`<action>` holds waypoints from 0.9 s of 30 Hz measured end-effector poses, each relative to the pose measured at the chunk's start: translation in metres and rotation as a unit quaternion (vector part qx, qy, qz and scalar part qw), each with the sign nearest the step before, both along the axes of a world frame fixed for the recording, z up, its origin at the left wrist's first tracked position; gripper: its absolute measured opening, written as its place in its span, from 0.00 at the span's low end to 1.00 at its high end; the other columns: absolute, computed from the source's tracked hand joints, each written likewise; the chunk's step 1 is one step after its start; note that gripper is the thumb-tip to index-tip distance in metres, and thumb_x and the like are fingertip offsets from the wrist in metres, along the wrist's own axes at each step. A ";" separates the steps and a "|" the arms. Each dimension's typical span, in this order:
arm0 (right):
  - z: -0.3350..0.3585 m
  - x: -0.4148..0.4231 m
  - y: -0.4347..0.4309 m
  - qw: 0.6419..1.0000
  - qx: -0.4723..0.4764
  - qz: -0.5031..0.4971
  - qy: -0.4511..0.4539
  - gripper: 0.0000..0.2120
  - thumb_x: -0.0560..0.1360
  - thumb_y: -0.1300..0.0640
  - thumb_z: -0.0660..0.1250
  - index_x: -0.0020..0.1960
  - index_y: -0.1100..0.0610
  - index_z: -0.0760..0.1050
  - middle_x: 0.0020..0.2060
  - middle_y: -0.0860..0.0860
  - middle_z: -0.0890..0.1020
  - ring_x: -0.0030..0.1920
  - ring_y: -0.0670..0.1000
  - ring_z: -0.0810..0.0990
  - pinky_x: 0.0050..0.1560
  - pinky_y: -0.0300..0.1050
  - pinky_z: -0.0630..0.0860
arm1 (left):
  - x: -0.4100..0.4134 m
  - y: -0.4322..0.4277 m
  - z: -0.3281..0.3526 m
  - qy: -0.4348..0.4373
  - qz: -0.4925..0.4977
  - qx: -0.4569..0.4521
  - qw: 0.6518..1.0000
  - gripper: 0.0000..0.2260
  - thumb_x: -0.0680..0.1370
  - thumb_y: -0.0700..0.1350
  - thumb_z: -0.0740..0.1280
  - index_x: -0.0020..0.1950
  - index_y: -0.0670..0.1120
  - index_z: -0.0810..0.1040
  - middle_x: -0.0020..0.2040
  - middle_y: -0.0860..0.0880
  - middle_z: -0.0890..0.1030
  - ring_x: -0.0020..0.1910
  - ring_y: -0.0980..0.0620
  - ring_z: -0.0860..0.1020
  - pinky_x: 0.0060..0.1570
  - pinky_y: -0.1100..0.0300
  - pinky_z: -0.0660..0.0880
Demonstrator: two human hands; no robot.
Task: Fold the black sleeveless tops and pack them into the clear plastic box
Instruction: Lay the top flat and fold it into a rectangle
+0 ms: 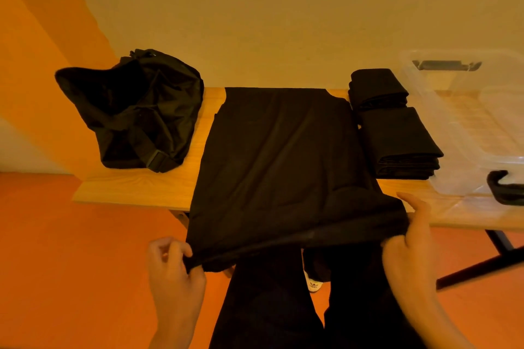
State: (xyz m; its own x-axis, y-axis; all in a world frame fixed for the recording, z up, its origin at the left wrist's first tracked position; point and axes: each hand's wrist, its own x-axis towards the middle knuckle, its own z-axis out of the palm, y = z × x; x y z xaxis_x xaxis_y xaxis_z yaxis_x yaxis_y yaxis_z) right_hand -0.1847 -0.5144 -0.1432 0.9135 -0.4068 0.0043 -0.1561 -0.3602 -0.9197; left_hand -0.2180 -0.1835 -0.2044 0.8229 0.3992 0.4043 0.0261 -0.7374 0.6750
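Top [278,155] lies unfolded on the desk [136,189], left hand [173,272] and right hand [411,246] pinching its hem; folded piles [399,138] at two o'clock, box [453,110] apparently empty.

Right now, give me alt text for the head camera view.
Left hand and right hand hold the near hem of a black sleeveless top spread on a table. Folded tops lie beside a clear plastic box.
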 end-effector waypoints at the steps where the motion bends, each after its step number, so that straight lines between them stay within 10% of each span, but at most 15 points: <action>1: 0.001 -0.002 0.000 1.000 -0.007 0.002 0.007 0.36 0.74 0.77 0.56 0.70 0.42 0.65 0.42 0.56 0.79 0.37 0.58 0.80 0.34 0.59 0.75 | 0.000 0.002 0.005 -0.016 0.037 -0.056 0.998 0.20 0.69 0.22 0.68 0.47 0.45 0.70 0.54 0.48 0.68 0.49 0.42 0.73 0.39 0.53 0.75; 7: -0.003 -0.022 0.001 0.990 -0.117 0.061 0.045 0.38 0.72 0.79 0.62 0.54 0.33 0.72 0.43 0.47 0.82 0.38 0.51 0.81 0.39 0.56 0.81 | -0.003 -0.001 0.023 -0.119 0.094 -0.335 0.930 0.25 0.78 0.26 0.63 0.51 0.59 0.67 0.56 0.54 0.74 0.53 0.53 0.79 0.41 0.60 0.80; 12: -0.006 -0.036 -0.010 0.978 -0.192 0.078 0.023 0.29 0.72 0.74 0.69 0.60 0.42 0.75 0.42 0.45 0.83 0.37 0.41 0.79 0.34 0.34 0.73 | -0.012 0.037 0.015 -0.066 -0.045 0.025 0.996 0.26 0.68 0.23 0.73 0.51 0.52 0.71 0.58 0.43 0.70 0.49 0.41 0.78 0.37 0.61 0.76; 18: 0.000 -0.055 -0.026 0.989 -0.147 -0.030 -0.003 0.31 0.74 0.71 0.64 0.54 0.32 0.69 0.36 0.48 0.82 0.30 0.52 0.80 0.34 0.46 0.74 | -0.006 0.054 0.005 0.019 -0.287 0.257 0.923 0.19 0.69 0.39 0.75 0.46 0.49 0.64 0.53 0.48 0.69 0.37 0.49 0.73 0.26 0.54 0.71; 22: 0.001 -0.056 -0.028 0.972 -0.230 0.040 0.031 0.34 0.68 0.78 0.64 0.61 0.43 0.74 0.38 0.51 0.80 0.34 0.53 0.79 0.38 0.56 0.77 | -0.014 0.060 -0.004 0.055 -0.257 0.246 0.933 0.08 0.73 0.46 0.62 0.46 0.52 0.62 0.51 0.52 0.68 0.34 0.53 0.66 0.28 0.55 0.65; 27: -0.011 -0.066 -0.034 0.920 -0.362 0.150 -0.027 0.33 0.64 0.75 0.70 0.62 0.46 0.74 0.44 0.41 0.74 0.31 0.46 0.76 0.33 0.39 0.75 | -0.028 0.067 0.004 -0.036 -0.162 0.155 0.974 0.01 0.76 0.42 0.57 0.44 0.48 0.66 0.49 0.47 0.68 0.38 0.50 0.66 0.36 0.53 0.59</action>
State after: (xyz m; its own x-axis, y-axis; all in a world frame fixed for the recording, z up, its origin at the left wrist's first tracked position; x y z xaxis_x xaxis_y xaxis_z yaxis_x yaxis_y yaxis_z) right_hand -0.2506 -0.5484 -0.1544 0.9749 -0.0088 0.2223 0.0890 -0.9004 -0.4259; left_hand -0.2459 -0.1169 -0.2003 0.8500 -0.0267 0.5261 -0.2815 -0.8672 0.4108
